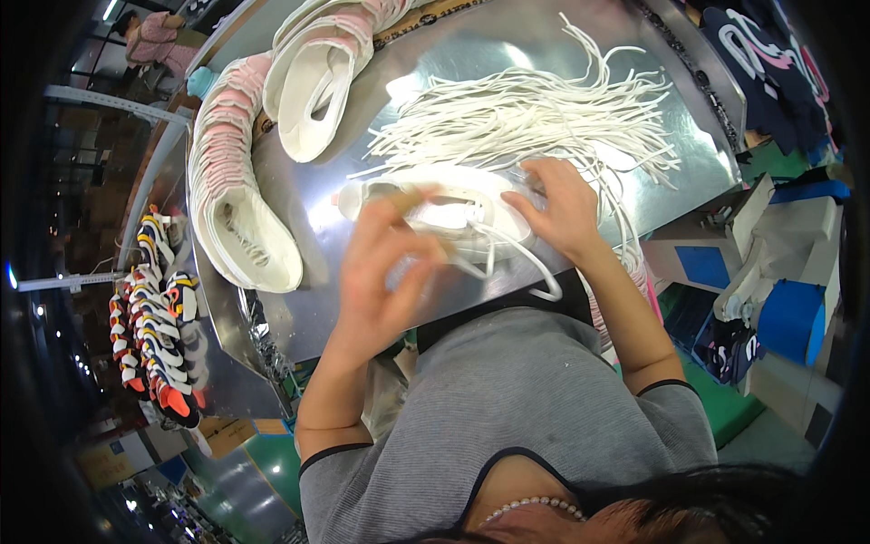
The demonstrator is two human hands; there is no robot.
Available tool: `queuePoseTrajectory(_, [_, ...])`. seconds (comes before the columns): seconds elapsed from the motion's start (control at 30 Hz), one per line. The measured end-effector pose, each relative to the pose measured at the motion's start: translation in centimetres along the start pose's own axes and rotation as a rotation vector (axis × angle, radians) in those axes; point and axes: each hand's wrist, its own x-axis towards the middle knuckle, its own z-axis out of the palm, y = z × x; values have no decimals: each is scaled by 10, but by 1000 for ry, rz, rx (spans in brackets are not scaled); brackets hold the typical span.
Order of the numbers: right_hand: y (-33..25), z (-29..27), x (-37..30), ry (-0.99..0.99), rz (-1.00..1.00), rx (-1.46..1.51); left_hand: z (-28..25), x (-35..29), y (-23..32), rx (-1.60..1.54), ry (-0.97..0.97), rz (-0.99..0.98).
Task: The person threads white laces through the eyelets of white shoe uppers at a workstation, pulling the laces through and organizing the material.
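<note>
A white shoe upper (453,210) lies on the shiny metal table (471,54), with a white lace (507,249) threaded through it and hanging off the near edge. My left hand (385,267) is blurred, fingers curled around the lace just in front of the upper. My right hand (557,204) rests on the upper's right end, pinching it with fingers bent. Behind the upper spreads a loose heap of white laces (535,113).
Two nested stacks of white and pink shoe uppers (240,195) (317,77) curve along the left of the table. Several coloured shoe parts (159,317) sit on a rack at the left. Dark uppers (770,63) lie at the upper right, blue and white boxes (788,299) at the right.
</note>
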Motion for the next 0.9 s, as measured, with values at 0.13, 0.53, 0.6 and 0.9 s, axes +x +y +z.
queuePoseTrajectory(0.13, [-6,-19,-5,-136,319,596,11,7,-20,161,165,-71])
queuePoseTrajectory(0.53, [-49,10,-11,-261,595,1034,28,-9,-47,347,-9,-232])
queuePoseTrajectory(0.6, [-48,14,-8,-230,574,926,23,-24,-62,401,-196,-413])
queuePoseTrajectory(0.9, [-48,30,-13,-339,525,502,53,-2,-92,-567,-139,-1028])
